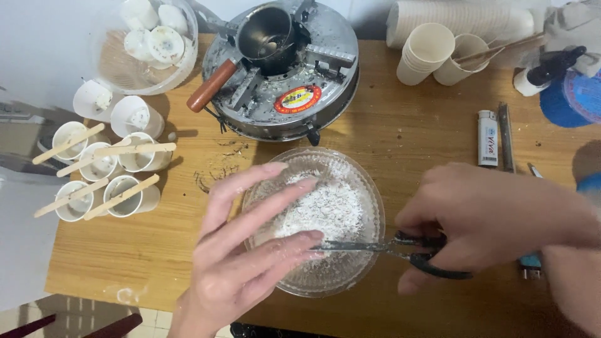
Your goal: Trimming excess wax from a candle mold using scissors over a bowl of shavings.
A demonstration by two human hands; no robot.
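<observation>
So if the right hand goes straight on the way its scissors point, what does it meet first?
The right hand points its scissors leftwards over the glass bowl. Their tips already reach the left hand, at its fingertips, so it probably meets those first; depth is unclear.

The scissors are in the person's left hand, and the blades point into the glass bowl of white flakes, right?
Not quite. The head view shows the scissors in the right hand, not the left. The blades do point into the glass bowl of white flakes, where the left hand rests on the near rim.
</observation>
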